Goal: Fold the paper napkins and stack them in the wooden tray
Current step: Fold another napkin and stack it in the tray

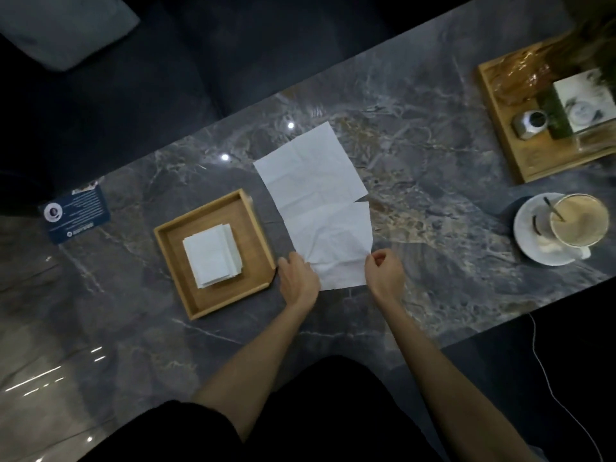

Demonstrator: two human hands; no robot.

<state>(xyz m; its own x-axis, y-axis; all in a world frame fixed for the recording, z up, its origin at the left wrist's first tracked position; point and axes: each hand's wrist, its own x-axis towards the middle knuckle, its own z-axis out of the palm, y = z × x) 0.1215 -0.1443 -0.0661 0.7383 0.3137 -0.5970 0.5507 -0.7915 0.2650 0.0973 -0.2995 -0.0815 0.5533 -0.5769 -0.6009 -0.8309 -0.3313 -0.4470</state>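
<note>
Dark marble table (433,161) carries your open napkin (333,241) just right of the wooden tray (206,218); your left hand (297,278) and right hand (383,271) each pinch its near edge with curled fingers, probably to lift that end into a first fold. A second open sheet (310,165) lies beyond, touching it. Inside the tray sits a stack of folded napkins (213,255), within easy reach.

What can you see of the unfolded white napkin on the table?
The napkin is thin white paper, spread long and flat on the marble table, right of the wooden tray. Old fold creases cross it; its near end is crumpled. A notch breaks its right edge. The left hand holds the near left edge, the right hand pinches the near right edge.
</note>
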